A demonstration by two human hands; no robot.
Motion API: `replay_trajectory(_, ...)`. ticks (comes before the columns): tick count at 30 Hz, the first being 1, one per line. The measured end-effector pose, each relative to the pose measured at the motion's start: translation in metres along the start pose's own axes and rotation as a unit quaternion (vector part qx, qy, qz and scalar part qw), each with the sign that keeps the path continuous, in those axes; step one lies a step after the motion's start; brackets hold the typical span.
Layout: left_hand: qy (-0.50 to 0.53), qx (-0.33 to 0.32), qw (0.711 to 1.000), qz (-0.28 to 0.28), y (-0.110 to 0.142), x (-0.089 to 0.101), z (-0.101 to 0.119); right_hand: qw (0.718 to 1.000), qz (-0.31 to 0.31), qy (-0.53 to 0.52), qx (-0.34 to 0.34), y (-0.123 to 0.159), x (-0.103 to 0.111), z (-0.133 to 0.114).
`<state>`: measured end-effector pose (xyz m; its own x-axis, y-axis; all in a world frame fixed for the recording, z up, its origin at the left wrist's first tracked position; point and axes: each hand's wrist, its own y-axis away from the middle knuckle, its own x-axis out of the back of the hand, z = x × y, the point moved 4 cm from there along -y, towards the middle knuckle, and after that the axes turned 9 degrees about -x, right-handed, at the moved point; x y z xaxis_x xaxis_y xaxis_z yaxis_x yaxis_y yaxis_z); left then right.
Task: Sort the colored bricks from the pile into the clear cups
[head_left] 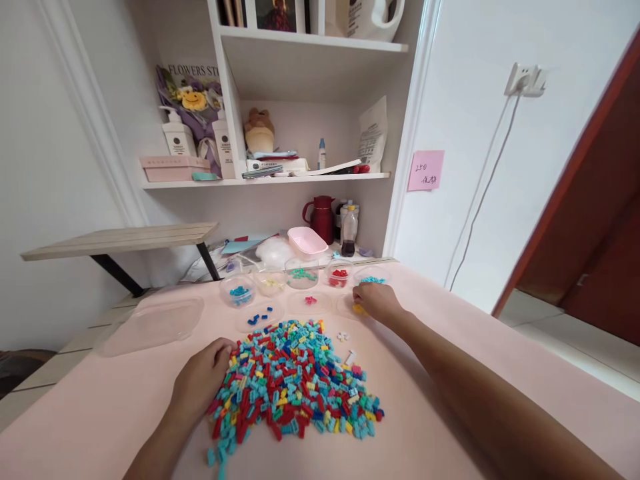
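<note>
A mixed heap of small toy building bricks (285, 380) in red, turquoise, blue, yellow and green is spread on the pink tabletop. My left hand (203, 370) lies against the heap's left edge with curled fingers; anything in them is hidden. Farther off, my right hand (377, 300) reaches over a clear shallow tray holding yellow bricks (360, 309). Its fingers are bent together and point down, and what they grip cannot be made out. Just behind it is a clear container of turquoise bricks (373, 280). A few white bricks (343, 337) lie between heap and trays.
Clear containers hold blue-turquoise bricks (240, 295), cream bricks (271, 285), green bricks (303, 274) and red bricks (339, 277). Shallow trays hold dark blue bricks (260, 317) and pink bricks (311, 301). A clear lid (155, 323) lies left; a pink basin (307, 241) and bottle (349, 233) stand behind.
</note>
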<state>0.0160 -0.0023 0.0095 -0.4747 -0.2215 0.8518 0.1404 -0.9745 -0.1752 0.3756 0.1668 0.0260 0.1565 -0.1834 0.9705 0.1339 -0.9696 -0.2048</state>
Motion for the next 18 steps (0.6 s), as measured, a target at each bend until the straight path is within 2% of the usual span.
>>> replay_trajectory(4, 0.001, -0.002, 1.0, -0.001, 0.0, -0.001, -0.001, 0.999, 0.024, -0.042, -0.017, 0.0, 0.012, -0.001)
replay_trajectory(6, 0.001, -0.004, 1.0, -0.003, 0.0, -0.001, -0.002, 0.992, 0.018, -0.121, -0.02, 0.002, 0.021, -0.005)
replay_trajectory(8, -0.001, -0.003, 1.0, -0.003, 0.0, 0.0, -0.002, 0.966, -0.035, -0.255, -0.006, 0.009, 0.029, -0.013)
replay_trajectory(10, -0.004, -0.001, 1.0, -0.002, 0.0, 0.001, 0.0, 0.92, -0.124, -0.371, 0.032, 0.022, 0.035, -0.026)
replay_trajectory(11, -0.007, -0.001, 1.0, -0.001, 0.001, 0.001, 0.001, 0.902, -0.162, -0.396, 0.053, 0.03, 0.038, -0.033)
replay_trajectory(13, -0.011, -0.003, 1.0, 0.002, 0.001, 0.002, 0.003, 0.888, -0.195, -0.409, 0.079, 0.045, 0.042, -0.043)
replay_trajectory(16, -0.011, -0.01, 1.0, 0.01, 0.0, 0.003, 0.004, 0.896, -0.168, -0.404, 0.08, 0.061, 0.043, -0.044)
replay_trajectory(18, -0.007, -0.017, 1.0, 0.015, 0.0, 0.003, 0.003, 0.888, -0.174, -0.418, 0.078, 0.068, 0.036, -0.039)
